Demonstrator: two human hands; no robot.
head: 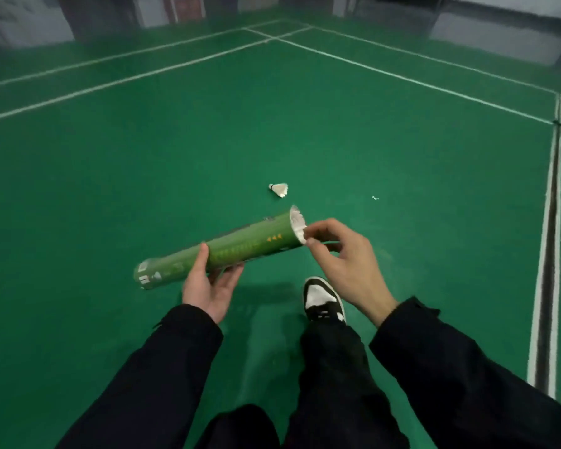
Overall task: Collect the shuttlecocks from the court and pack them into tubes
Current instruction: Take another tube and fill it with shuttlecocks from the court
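The left hand [208, 283] grips the green tube [221, 251] near its closed end, its long axis slanting up-right to the right hand [337, 254], which pinches the shuttlecock feathers [298, 223] at the open mouth, while the loose shuttlecock [279, 189] lies on the court just beyond.

Green court floor [143, 163] with white boundary lines [402, 79]; a black strip [549, 254] runs between the paired white lines at right. Black-and-white sneaker [323, 299] planted on the floor at centre, black trouser leg [334, 377] above it. Small white scrap [375, 198] lies on the floor. Blurred walls at the far edge.
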